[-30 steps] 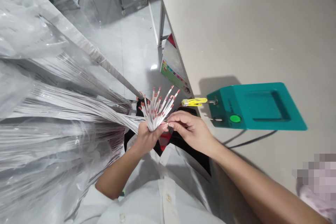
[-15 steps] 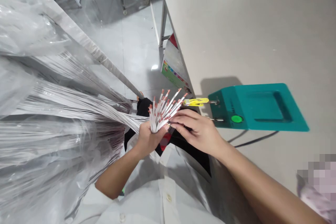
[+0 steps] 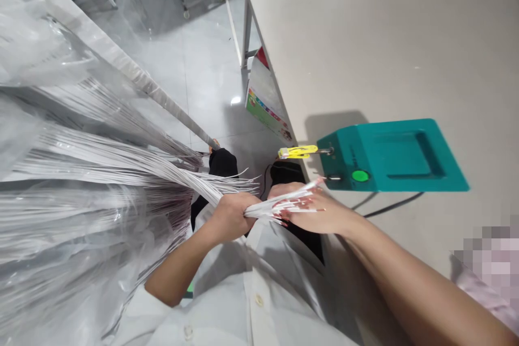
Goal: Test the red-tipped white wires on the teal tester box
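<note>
My left hand (image 3: pixel 229 216) is closed round a bundle of thin white wires (image 3: pixel 121 165) that fans out to the left. The red-tipped ends of the bundle (image 3: pixel 292 204) lie tilted rightward across my right hand (image 3: pixel 320 211), whose fingers are curled under and against them. The wire tips point toward a teal box-shaped device (image 3: pixel 391 154) on the table, which has a green button (image 3: pixel 360 175), a small metal stud below a yellow lever (image 3: pixel 298 152) on its left face. My right hand is just left of the device.
The pale table (image 3: pixel 365 38) runs along the right. Clear plastic sheeting (image 3: pixel 48 227) covers wire bundles on the left. A colourful carton (image 3: pixel 265 105) stands on the floor under the table edge. A black cable (image 3: pixel 389 206) leaves the device. A metal bar (image 3: pixel 133 78) crosses the upper left.
The wire ends stood upright in a fan. They have swung down and to the right, toward the teal device. My right hand moved from pinching single tips to lying beneath the ends.
</note>
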The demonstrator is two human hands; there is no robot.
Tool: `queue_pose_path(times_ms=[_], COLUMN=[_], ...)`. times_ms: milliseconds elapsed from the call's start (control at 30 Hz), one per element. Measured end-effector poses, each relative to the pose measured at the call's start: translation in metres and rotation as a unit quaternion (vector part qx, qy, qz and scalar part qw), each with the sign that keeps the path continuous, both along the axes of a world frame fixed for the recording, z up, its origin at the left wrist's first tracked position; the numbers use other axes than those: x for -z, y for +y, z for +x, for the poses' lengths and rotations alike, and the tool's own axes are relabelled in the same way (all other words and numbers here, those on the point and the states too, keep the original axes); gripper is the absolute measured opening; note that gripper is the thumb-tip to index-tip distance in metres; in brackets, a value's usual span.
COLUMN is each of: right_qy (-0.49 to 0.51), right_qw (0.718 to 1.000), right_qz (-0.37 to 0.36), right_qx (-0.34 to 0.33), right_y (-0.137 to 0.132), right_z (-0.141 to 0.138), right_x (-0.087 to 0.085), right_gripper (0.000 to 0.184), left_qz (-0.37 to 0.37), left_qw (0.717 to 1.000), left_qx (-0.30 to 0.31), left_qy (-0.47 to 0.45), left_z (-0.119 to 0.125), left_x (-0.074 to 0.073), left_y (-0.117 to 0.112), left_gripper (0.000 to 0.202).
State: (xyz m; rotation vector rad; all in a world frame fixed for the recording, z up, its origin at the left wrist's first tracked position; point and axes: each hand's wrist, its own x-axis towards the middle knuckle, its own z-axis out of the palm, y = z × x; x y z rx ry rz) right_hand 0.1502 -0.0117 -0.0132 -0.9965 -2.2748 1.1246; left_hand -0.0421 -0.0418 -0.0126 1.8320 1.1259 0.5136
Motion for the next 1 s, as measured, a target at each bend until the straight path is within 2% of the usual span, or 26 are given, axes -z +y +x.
queue_pose_path(times_ms=[100, 167, 233, 400, 467, 533, 600, 667, 867, 1000], right_qy=[-0.006, -0.013, -0.019, 0.005, 0.055, 0.130, 0.197, 0.217, 0.167, 0.176], right_qw=[0.998, 0.999, 0.999, 0.996, 0.986, 0.971, 0.958, 0.956, 0.968, 0.962], right_qz=[-0.015, 0.026, 0.036, -0.016, -0.039, -0.073, -0.105, -0.129, -0.171, -0.185], right_qx=[-0.065, -0.036, -0.014, 0.090, 0.153, 0.188, 0.179, 0.149, 0.082, 0.093], right_y=[0.001, 0.002, 0.003, 0.002, 0.001, -0.001, -0.002, -0.003, -0.004, -0.003], right_z=[-0.001, -0.004, -0.007, -0.011, -0.013, -0.016, -0.018, -0.019, -0.020, -0.022], right_x=[-0.004, -0.006, -0.007, -0.004, -0.003, -0.005, -0.008, -0.011, -0.008, -0.006], right_gripper=[0.020, 0.024, 0.026, 0.022, 0.019, 0.018, 0.016, 0.013, 0.012, 0.013], left_qz=[-0.031, -0.064, -0.093, -0.123, -0.126, -0.132, -0.139, -0.144, -0.169, -0.173], left_qw=[0.999, 0.995, 0.988, 0.974, 0.971, 0.969, 0.967, 0.963, 0.937, 0.932], left_qx=[-0.013, -0.046, -0.084, -0.129, -0.133, -0.136, -0.146, -0.156, -0.151, -0.161], left_qy=[-0.033, -0.064, -0.089, -0.136, -0.152, -0.158, -0.157, -0.164, -0.265, -0.273], left_z=[-0.004, -0.007, -0.009, -0.011, -0.012, -0.012, -0.013, -0.012, -0.010, -0.011], left_x=[0.004, 0.008, 0.012, 0.011, 0.010, 0.010, 0.011, 0.011, 0.010, 0.008], left_y=[0.000, 0.000, 0.000, 0.001, 0.002, 0.003, 0.004, 0.004, 0.005, 0.007], left_gripper=[0.016, 0.018, 0.022, 0.027, 0.027, 0.027, 0.029, 0.029, 0.043, 0.030])
